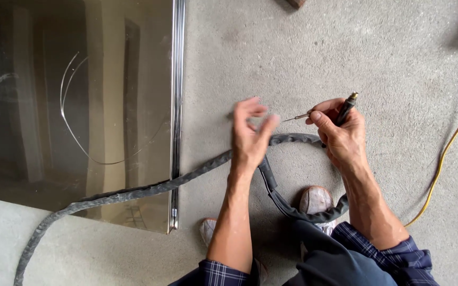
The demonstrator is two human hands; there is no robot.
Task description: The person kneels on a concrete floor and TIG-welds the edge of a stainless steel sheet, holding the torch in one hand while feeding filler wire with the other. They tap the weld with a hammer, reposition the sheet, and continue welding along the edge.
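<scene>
Over a bare concrete floor point(303, 58) we look down at our two hands, both raised just above a dark rubber strip point(149, 189). Our right hand point(340, 132) is closed around a slim dark tool point(345, 108) with a brass end and a thin metal tip, pinched between thumb and fingers; the tip points left toward our other hand. Our left hand point(250, 137) is released, fingers spread and a little blurred, holding nothing, with its fingertips close to the tool's tip but apart from it. The strip runs from the lower left edge of the floor, crosses the lower right corner of a glass panel point(75, 106), passes under our left wrist, arcs up to our right hand and loops back down to our shoes point(316, 200) and dark trousers. We cannot tell whether the right hand also touches the strip where it passes behind the knuckles. The panel lies flat along the floor's left side, its shiny metal frame point(177, 106) running down its right edge, and a thin wire curve shows on the glass. A yellow cable point(443, 159) trails along the floor's right edge, well apart from the hands.
</scene>
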